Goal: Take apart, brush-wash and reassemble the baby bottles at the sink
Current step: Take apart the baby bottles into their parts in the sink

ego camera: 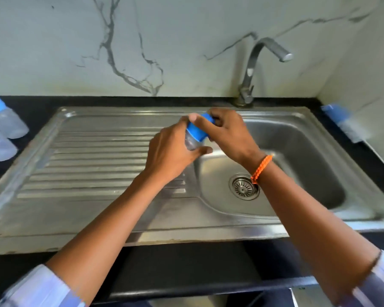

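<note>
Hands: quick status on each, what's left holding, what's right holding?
Left hand: grips the clear body of the baby bottle.
Right hand: fingers curled round the bottle's blue cap.

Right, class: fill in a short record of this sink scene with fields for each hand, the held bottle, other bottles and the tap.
left hand: grips the clear bottle body
right hand: grips the blue cap
held bottle: tilted, above the sink
other bottles: two at left, one at right, on the counter
tap: no water visible
</note>
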### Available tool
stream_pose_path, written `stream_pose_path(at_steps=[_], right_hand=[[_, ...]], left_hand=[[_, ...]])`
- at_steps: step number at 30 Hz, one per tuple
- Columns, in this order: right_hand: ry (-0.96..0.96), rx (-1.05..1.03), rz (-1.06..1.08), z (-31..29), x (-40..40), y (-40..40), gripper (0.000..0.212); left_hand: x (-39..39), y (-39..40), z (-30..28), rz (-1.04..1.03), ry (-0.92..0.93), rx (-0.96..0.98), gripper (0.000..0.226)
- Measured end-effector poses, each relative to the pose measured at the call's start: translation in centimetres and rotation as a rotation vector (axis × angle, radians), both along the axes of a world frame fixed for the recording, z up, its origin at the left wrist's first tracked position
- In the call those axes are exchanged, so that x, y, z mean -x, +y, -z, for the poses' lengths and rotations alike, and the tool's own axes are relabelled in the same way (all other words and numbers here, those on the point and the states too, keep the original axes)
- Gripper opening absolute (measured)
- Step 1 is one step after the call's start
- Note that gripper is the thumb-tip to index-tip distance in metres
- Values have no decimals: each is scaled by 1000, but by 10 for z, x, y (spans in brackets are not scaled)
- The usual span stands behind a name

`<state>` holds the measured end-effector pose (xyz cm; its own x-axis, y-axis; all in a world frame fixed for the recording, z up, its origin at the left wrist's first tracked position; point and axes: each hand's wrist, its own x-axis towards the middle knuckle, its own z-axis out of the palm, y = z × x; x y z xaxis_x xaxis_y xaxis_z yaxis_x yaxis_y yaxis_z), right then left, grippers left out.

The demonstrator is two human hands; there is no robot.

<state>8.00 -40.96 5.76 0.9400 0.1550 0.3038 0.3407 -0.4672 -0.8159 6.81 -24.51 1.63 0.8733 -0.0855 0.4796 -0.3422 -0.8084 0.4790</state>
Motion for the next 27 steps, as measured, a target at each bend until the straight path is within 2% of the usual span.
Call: stream_pose_path(at_steps=[3, 8, 14, 18, 22, 27], right_hand=[[22, 84, -1, 14, 7, -34, 64], [80, 56, -25, 38, 9, -58, 41], [75, -20, -256, 61, 5, -67, 22], [78, -84, -425, 71, 2, -79, 32], [75, -202, -421, 72, -1, -85, 39], [202, -254, -248, 76, 0, -78, 31]], left_hand=[[-9, -18, 6, 105, 34, -128, 70], [-13, -34, 23, 138, 57, -265, 50], [-14, -21, 31, 201, 222, -205, 42], [-11, -15, 35, 243, 224, -181, 41], [-12, -19, 31, 246, 114, -121, 64], [-7, -26, 31, 168, -143, -347, 53]])
